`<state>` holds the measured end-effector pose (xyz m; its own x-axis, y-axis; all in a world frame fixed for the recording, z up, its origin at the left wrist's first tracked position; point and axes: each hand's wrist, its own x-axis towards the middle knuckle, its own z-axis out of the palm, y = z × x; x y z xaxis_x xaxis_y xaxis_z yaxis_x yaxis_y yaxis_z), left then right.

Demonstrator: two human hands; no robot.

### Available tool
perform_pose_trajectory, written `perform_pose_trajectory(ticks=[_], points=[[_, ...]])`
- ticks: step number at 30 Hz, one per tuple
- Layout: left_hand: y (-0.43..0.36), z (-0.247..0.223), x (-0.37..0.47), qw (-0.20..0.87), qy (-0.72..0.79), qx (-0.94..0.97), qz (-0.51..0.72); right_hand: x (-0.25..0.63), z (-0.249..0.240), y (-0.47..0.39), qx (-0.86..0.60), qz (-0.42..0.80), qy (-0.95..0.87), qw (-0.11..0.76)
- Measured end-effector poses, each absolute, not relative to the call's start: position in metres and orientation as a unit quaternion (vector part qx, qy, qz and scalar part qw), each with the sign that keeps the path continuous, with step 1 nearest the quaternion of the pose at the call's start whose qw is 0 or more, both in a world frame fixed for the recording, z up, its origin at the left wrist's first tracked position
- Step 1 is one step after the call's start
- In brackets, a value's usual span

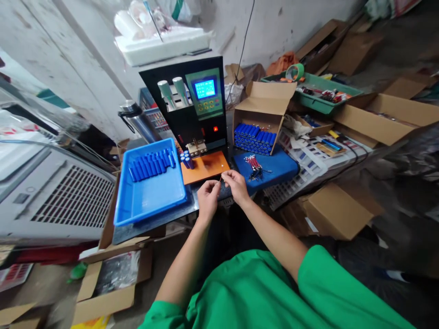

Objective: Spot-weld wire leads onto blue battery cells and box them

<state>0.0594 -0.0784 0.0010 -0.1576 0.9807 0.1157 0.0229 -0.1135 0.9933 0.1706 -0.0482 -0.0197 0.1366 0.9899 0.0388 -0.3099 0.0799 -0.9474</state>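
My left hand [208, 196] and my right hand [236, 183] meet at the near edge of the orange board [206, 170]. Both have thumb and finger pinched on a thin wire lead [220, 179], mostly hidden by the fingertips. A small white piece, perhaps its connector, shows just beyond them. On the blue surface to the right lies a bunch of red and black wire leads [254, 165] with white ends. Several blue cylindrical cells [186, 160] stand upright on the board, before a black spot-welding machine [206, 123] with a lit blue screen.
A blue tray [151, 201] holding rows of blue cells sits at left. Behind the wires, an open cardboard box [264, 98] is stacked with more cells. A steel flask [137, 119] stands behind the tray. Green tray [329, 103] and cartons [336, 210] crowd the right.
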Motion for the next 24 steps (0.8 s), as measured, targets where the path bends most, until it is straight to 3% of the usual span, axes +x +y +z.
perform_pose_trajectory(ticks=[3,8,18,20,24], points=[[-0.075,0.005,0.047,0.429,0.514,0.506,0.544,0.174,-0.023,-0.045,-0.415,0.493,-0.447,0.62],[-0.07,0.011,0.03,0.4,0.528,0.564,0.494,0.174,-0.018,-0.045,-0.369,0.542,-0.514,0.553],[-0.074,0.009,0.021,0.353,0.556,0.601,0.453,0.172,-0.011,-0.049,-0.371,0.555,-0.523,0.53],[-0.068,0.012,0.015,0.302,0.578,0.605,0.457,0.172,-0.012,-0.047,-0.38,0.554,-0.51,0.536],[-0.041,0.028,0.0,0.096,0.721,0.552,0.408,0.171,-0.019,-0.048,-0.403,0.554,-0.48,0.549]])
